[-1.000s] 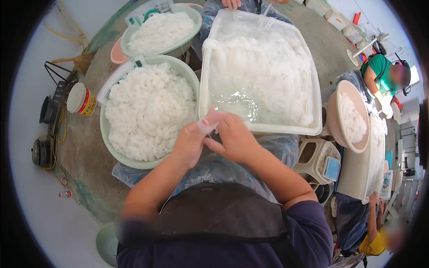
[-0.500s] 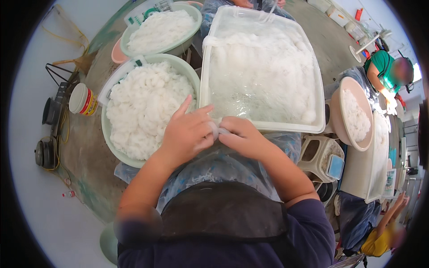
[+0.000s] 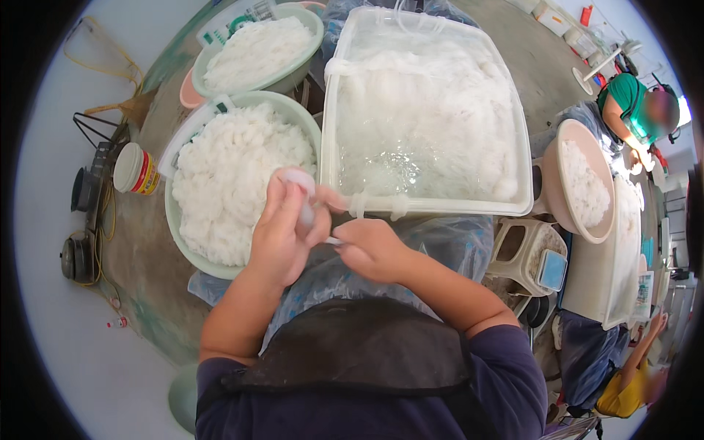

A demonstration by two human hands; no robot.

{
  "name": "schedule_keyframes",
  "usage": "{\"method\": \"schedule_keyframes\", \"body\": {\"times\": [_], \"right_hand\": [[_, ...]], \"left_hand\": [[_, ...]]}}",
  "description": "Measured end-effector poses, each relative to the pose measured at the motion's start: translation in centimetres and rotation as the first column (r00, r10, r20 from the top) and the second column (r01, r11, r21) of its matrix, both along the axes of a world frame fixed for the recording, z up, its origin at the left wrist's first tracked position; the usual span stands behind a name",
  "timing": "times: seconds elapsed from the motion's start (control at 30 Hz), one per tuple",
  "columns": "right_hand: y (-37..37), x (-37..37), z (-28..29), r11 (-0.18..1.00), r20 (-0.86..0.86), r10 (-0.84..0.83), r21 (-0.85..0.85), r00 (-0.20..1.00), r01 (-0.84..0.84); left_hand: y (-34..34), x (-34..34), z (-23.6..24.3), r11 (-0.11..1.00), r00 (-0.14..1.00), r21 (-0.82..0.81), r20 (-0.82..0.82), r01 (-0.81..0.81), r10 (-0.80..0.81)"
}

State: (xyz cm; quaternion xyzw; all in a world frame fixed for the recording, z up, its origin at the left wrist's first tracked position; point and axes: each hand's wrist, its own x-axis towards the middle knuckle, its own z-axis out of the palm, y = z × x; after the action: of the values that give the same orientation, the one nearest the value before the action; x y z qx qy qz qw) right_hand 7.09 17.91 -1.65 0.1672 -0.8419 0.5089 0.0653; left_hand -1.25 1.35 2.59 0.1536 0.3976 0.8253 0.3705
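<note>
My left hand (image 3: 282, 227) is raised over the near edge of a pale green basin (image 3: 220, 187) heaped with white fluffy fibre, its fingers curled round a wet, translucent white strand (image 3: 301, 183). Lower and to its right, my right hand (image 3: 367, 249) is closed on the strand's lower part. Beyond the hands stands a white rectangular tub (image 3: 525, 147) with water and a mass of wet white fibre (image 3: 433, 110); small white bits (image 3: 378, 205) hang over its near rim.
Another fibre-filled green basin (image 3: 257, 55) is at back left, a lidded bucket (image 3: 132, 169) at left. At right are a pink basin (image 3: 579, 191), a plastic stool (image 3: 513, 257), a long tub (image 3: 601, 279) and two co-workers (image 3: 623, 110), (image 3: 623, 389); blue plastic sheeting (image 3: 440, 249) is below my hands.
My left hand has moved left and turned upward with the strand over its fingers. My right hand has shifted down from the tub's rim, still closed on the strand.
</note>
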Motion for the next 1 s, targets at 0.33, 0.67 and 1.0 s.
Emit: {"method": "schedule_keyframes", "body": {"times": [0.33, 0.67, 1.0], "right_hand": [[2.5, -0.9, 4.8, 0.715, -0.142, 0.355, -0.595, 0.924, -0.367], [1.8, -0.3, -1.8, 0.996, 0.217, 0.036, -0.093, 0.975, -0.016], [2.5, -2.1, 2.0, 0.982, -0.050, 0.043, 0.188, 0.998, -0.033]], "left_hand": [[1.5, 1.3, -1.2, 0.907, 0.142, -0.316, -0.947, -0.277, -0.287], [-0.7, -0.9, -2.1, 0.785, 0.294, -0.353, -0.929, -0.509, -0.226], [-1.4, -2.1, -1.5, 0.842, 0.152, -0.366, -0.930, -0.396, -0.333]]}}
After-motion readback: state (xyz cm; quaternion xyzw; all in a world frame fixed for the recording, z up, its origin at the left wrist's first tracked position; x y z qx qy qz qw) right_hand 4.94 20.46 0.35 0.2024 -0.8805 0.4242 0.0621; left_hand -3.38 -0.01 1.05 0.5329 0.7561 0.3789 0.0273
